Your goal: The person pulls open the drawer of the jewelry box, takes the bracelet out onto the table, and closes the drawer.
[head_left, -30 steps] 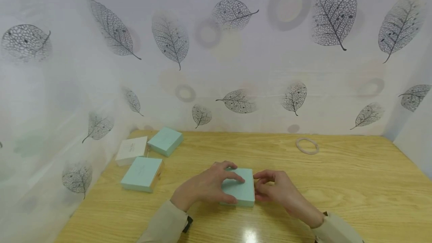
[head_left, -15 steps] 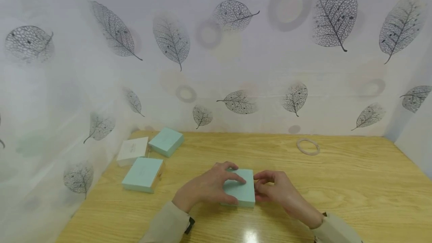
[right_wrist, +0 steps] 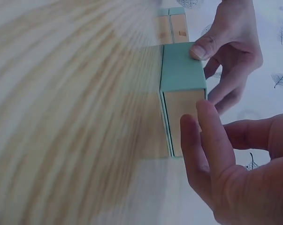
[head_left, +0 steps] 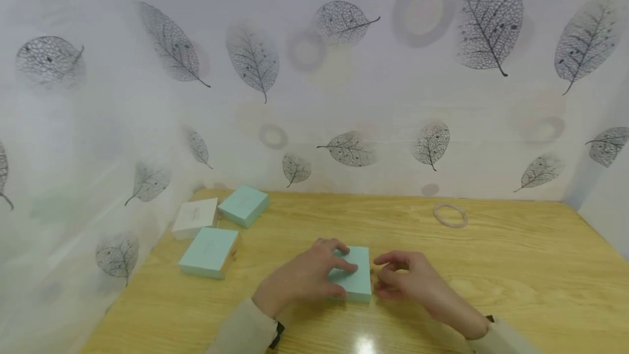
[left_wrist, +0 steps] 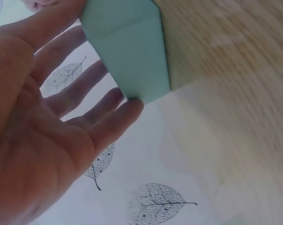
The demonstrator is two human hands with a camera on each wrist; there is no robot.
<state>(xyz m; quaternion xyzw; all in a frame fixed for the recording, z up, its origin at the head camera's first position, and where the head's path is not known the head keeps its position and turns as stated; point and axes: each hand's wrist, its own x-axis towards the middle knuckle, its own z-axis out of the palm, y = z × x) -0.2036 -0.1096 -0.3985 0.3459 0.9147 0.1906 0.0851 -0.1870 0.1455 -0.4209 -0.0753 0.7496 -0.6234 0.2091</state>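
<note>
The left hand (head_left: 304, 275) clamps the mint box (head_left: 360, 280), well forward of the surface's rear edge; the right hand (head_left: 413, 277), fingers apart, stands just beside it

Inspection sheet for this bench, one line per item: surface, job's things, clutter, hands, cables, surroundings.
Surface: wood-grain table, one bright glare spot.
Job's things: held mint box, flat on the table, pale panel facing right.
Clutter: front mint box, rear mint box and white box grouped at left; ring at back right.
Hands: left hand grips the held mint box; right hand at its right side, contact unclear.
Cables: nothing seen.
Surroundings: leaf-print sheet behind.
</note>
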